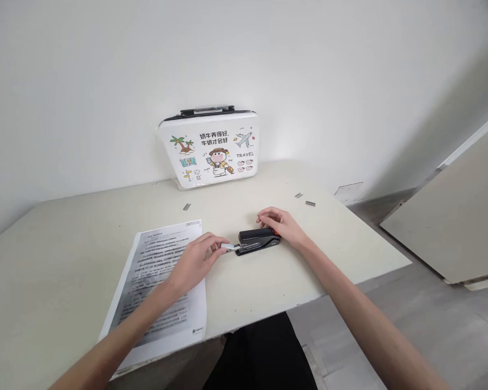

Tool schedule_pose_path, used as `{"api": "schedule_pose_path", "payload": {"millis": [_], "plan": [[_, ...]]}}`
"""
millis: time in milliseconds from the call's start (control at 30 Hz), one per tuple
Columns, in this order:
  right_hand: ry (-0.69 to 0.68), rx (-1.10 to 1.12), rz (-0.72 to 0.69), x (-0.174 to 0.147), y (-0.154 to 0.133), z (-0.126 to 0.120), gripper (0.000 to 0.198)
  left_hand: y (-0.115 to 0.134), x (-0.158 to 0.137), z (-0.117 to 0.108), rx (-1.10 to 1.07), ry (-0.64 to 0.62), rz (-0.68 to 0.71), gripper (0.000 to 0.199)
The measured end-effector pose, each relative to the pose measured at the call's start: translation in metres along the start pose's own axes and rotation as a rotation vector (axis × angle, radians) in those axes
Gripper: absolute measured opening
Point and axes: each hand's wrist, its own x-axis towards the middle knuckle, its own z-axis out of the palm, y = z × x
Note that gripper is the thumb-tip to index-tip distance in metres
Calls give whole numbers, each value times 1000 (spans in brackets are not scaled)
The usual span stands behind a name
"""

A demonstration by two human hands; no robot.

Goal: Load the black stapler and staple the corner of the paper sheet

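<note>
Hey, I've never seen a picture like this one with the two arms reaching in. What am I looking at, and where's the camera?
There's no machine here: these are a person's own bare hands. The single picture comes from a camera worn on their head, looking forward and down.

On the pale table is a black stapler. The left hand pinches a silver metal piece at one end of it. The right hand is at the other end, by an orange part; whether it grips anything is hard to tell.

Printed paper lies partly under the left arm. Farther back are three small grey strips, probably staples, and a white case with cartoon pictures, upright near the wall.
</note>
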Motion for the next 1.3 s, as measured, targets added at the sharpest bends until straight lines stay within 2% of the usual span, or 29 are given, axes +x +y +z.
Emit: {"api": "schedule_pose_path", "payload": {"millis": [500,1000,1300], "plan": [[-2,-9,14,-1,-2,0,34,1,-9,19,100,69,-16,24],[-24,-16,0,0,-3,-2,30,2,-14,16,89,103,-14,28],[-24,-15,-3,0,-4,-1,32,1,-11,17,116,61,-39,27]]}}
